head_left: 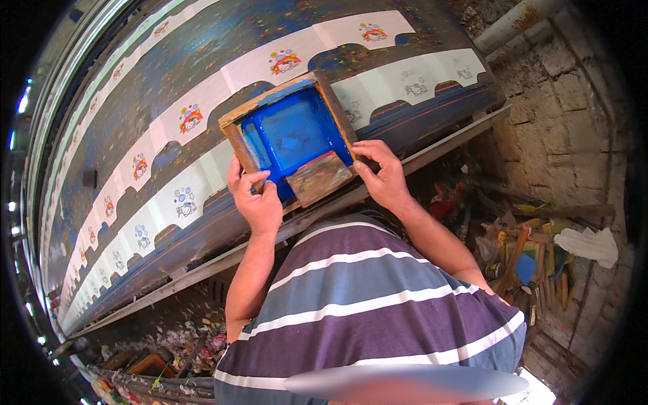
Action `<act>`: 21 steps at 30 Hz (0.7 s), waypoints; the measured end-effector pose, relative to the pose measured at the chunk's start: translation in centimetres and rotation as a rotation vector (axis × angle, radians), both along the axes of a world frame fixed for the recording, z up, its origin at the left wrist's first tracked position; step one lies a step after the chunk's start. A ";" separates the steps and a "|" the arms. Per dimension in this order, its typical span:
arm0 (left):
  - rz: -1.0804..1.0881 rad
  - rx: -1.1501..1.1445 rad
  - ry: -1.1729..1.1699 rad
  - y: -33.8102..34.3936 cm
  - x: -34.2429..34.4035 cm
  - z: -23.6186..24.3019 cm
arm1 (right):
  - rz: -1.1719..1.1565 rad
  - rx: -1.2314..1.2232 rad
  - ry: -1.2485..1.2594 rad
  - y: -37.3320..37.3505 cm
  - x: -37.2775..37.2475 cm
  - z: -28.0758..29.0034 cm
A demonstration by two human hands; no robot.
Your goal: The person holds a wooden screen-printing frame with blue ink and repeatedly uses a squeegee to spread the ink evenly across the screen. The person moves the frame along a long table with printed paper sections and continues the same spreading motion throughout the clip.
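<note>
A small wooden screen-printing frame with blue ink on its mesh is between my two hands, over the nearest row of white cut pieces. My left hand grips its left side near the lower corner, fingers curled on the wood. My right hand pinches the right side near the lower right corner. A paint-stained wooden block, perhaps a squeegee, rests inside at the near edge. Left of the frame, a white piece bears a blue and black print; a piece on the right shows black outlines only.
The long dark table is speckled with paint and carries more rows of white pieces with coloured rainbow prints. A rail runs along its near edge. Sticks and scraps lie at right by a block wall.
</note>
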State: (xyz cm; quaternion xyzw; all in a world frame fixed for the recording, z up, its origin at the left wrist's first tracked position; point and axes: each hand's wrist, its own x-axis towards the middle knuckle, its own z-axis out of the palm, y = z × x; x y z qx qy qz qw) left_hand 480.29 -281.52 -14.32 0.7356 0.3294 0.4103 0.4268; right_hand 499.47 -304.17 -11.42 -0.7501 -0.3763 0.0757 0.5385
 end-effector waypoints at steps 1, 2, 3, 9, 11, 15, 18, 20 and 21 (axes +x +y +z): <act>0.000 0.003 0.009 -0.8 1.4 -0.4 | 0.003 0.007 -0.018 -0.9 1.4 -0.3; 0.001 0.023 0.016 -1.6 2.8 -0.7 | -0.001 0.009 -0.019 -1.9 2.6 -0.5; -0.013 -0.017 -0.009 -2.2 4.3 -1.2 | -0.003 0.011 -0.021 -2.8 3.9 -0.7; 0.003 -0.148 0.009 -5.6 9.5 -2.8 | 0.069 0.006 -0.073 -7.3 10.2 -1.0; 0.012 -0.179 0.023 -6.0 10.1 -2.9 | 0.080 0.009 -0.119 -8.0 11.1 -0.6; 0.021 -0.283 0.014 -6.1 10.1 -3.2 | 0.185 0.036 -0.208 -8.4 11.9 0.3; 0.016 -0.291 0.028 -6.1 9.9 -3.3 | 0.299 0.055 -0.315 -7.6 11.5 0.6; 0.014 -0.268 0.026 -6.2 10.0 -3.4 | 0.349 0.048 -0.369 -6.7 11.1 0.6; 0.015 -0.297 0.012 -6.2 10.0 -3.5 | 0.373 0.034 -0.404 -6.3 11.0 0.6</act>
